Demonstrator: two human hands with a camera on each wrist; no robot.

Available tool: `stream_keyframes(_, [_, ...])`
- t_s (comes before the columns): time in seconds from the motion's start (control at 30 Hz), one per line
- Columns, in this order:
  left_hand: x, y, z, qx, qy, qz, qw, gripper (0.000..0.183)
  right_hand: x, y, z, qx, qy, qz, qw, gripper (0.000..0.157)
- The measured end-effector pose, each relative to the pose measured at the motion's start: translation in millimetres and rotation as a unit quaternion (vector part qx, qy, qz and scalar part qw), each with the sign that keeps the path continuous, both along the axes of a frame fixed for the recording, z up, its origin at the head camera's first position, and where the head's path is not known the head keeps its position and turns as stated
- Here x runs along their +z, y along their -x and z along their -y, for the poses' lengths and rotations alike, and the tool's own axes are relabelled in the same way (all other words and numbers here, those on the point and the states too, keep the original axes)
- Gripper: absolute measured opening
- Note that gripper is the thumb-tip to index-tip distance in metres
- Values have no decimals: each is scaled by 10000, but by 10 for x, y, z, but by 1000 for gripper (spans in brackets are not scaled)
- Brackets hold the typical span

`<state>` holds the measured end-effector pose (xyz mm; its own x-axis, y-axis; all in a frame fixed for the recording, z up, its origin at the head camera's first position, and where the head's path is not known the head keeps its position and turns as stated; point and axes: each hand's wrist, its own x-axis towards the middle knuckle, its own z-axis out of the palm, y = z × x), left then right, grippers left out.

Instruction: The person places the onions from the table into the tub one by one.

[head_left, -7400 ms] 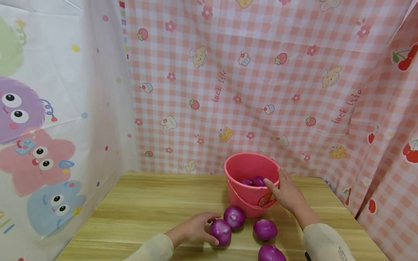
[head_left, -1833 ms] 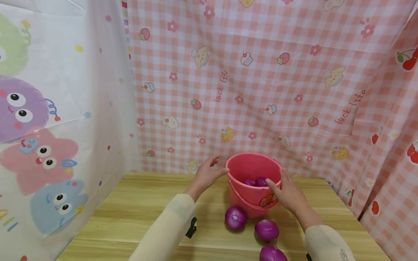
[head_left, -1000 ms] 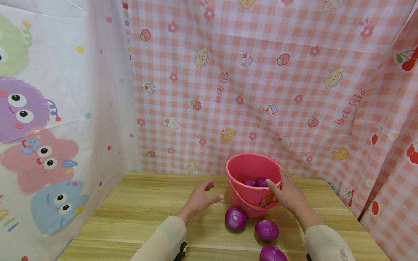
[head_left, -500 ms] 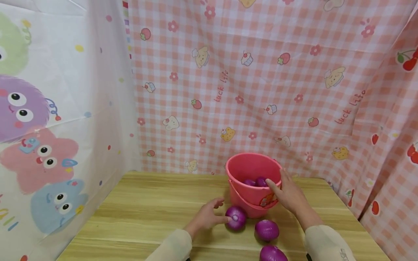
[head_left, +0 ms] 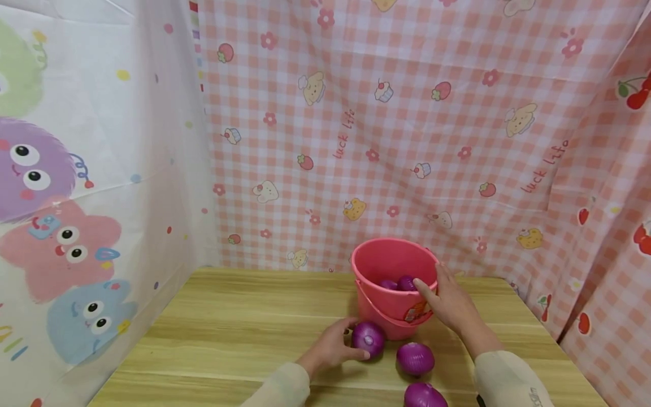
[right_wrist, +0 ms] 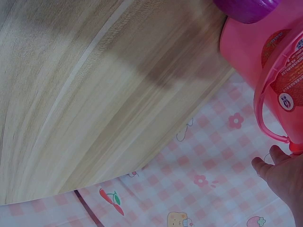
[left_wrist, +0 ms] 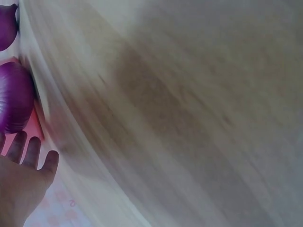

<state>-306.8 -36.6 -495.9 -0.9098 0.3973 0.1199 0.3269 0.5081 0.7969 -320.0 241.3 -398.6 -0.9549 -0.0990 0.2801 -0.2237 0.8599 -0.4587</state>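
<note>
On the table, my left hand (head_left: pixel 333 343) curves round a glossy purple onion (head_left: pixel 368 339), thumb across its front and fingers behind its left side. The left wrist view shows that hand's fingertips (left_wrist: pixel 33 146) right at the onion (left_wrist: pixel 14 97). Just behind it stands a pink bucket (head_left: pixel 376 311) with its handle hanging down in front. My right hand (head_left: pixel 451 302) holds the bucket's right rim, thumb over the edge and fingers outside. Inside the bucket, two onions (head_left: pixel 407 283) show; its bottom is hidden.
Another onion (head_left: pixel 415 359) lies in front of the bucket, and a further onion (head_left: pixel 425 395) is cut off by the lower frame edge. A pink checked cloth (head_left: pixel 285 141) hangs behind the wooden table (head_left: pixel 229 322), with a white printed cloth (head_left: pixel 168 169) at the left.
An onion my left hand held earlier is gone from the table. That hand was at the bucket's left rim, then came down and forward to the remaining left onion. My right hand stays put.
</note>
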Motion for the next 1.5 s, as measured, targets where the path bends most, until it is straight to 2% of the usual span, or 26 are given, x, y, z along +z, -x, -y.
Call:
stream_keyframes(0.37, [-38, 27, -71, -14, 116, -67, 9999, 72, -6, 8, 0, -13, -3, 4, 10000, 88])
stream_keyframes(0.6, [-20, -4, -111, 185, 213, -84, 9996, 65, -8, 3, -3, -20, 11, -2, 10000, 87])
stream_keyframes(0.83, [-29, -2, -107, 226, 98, -60, 9997, 63, -6, -1, -2, -14, 11, 7, 10000, 88])
stream_keyframes(1.2, [-7, 27, 112, 288, 74, -141, 9995, 61, 19, 3, 8, -31, 56, 145, 9999, 87])
stream_keyframes(1.5, [4, 31, 305, 330, 76, -211, 9992, 63, 12, -9, 6, -24, 10, 42, 10000, 87])
